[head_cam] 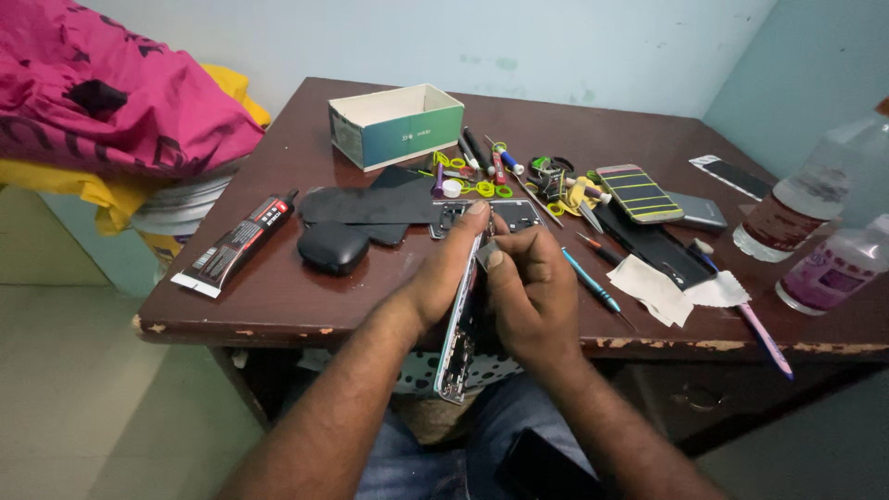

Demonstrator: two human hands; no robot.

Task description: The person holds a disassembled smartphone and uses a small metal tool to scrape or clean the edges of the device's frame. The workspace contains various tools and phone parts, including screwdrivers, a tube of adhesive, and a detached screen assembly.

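Observation:
My left hand (449,273) and my right hand (532,292) both grip an opened phone frame (460,343), held on edge over the front edge of the brown table (278,296). The frame's silver rim runs from my fingertips down toward my lap. My left fingers wrap its upper end; my right thumb and fingers pinch its upper edge at a small part. Just beyond my hands a second opened phone body (514,215) lies flat on the table. The inner side of the held frame is mostly hidden by my hands.
A black glue tube (236,245), dark oval case (333,247), black panels (370,206), open green-and-white box (396,125), screwdrivers (593,285), yellow rings, taped phone (639,193), white wipes (662,289), a pink-handled tool (764,338) and two plastic bottles (801,199) crowd the table. Pink cloth (102,83) lies left.

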